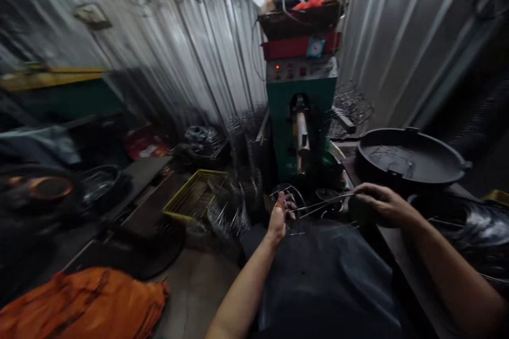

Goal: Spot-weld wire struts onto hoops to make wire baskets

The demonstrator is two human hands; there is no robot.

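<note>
Left hand: thumb raised and fingers curled (281, 214), grasping a thin metal wire piece (323, 203); some blur hides the exact grip.
Right hand: at 3 o'clock from the left (382, 202), fingertips pinching the far end of the same wire piece.
Wire piece: between the two hands, above the lap, slanting up toward the right hand.
Dark apron: 6 o'clock, across the lap (324, 280).
Green machine: 12 o'clock (281, 132), a red light lit on its panel (301, 69), a metal arm (303, 135) jutting forward.
Red tray: on top of the machine (284, 50), with a small clock-like dial (316, 47) at its front.
Black round pan: 2 o'clock (413, 156), beyond the right hand.
Wire bundle: 9 o'clock (228, 217), upright ends, blurred.
Yellow basket: 9 o'clock, farther out (177, 204).
Orange cloth: 8 o'clock (85, 304), low and well apart.
</note>
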